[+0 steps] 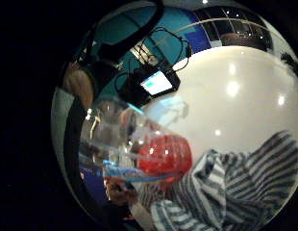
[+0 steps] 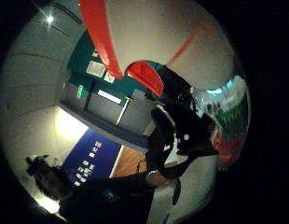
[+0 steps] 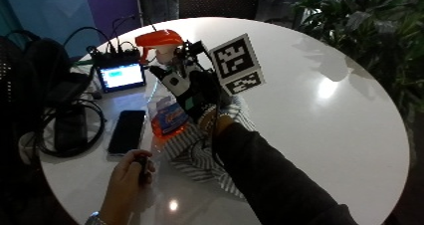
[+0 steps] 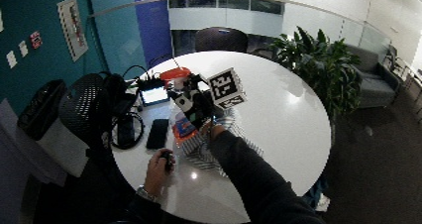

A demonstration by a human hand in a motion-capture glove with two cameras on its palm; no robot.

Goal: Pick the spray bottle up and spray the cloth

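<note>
The gloved right hand (image 3: pixel 189 88) is raised over the tabletop (image 3: pixel 318 100), its fingers curled round the neck of the bottle (image 3: pixel 165 108) — it grips it just under the orange spray head (image 3: pixel 158 40). The bottle hangs tilted in the air, head up and toward the far side of the tabletop, its clear body with an orange and blue label slanting down toward the cloth (image 3: pixel 199 155). In the little finger side palm view the clear body and its orange liquid (image 1: pixel 163 154) fill the near field, with the cloth right behind them; whether the base touches the cloth is hard to tell.

The cloth, striped blue and white, lies crumpled on the tabletop below the right hand and forearm. The bare left hand (image 3: pixel 129 177) rests on the tabletop just beside the cloth's near edge, curled round a small dark object — what it is cannot be made out.

Left of the bottle a dark phone (image 3: pixel 126 130) lies flat. Beyond it stands a small lit screen (image 3: pixel 120 76) with cables running off to a coil at the tabletop's left edge. The tabletop is round, white and glossy. A leafy plant (image 3: pixel 358 21) stands past its far right side.
</note>
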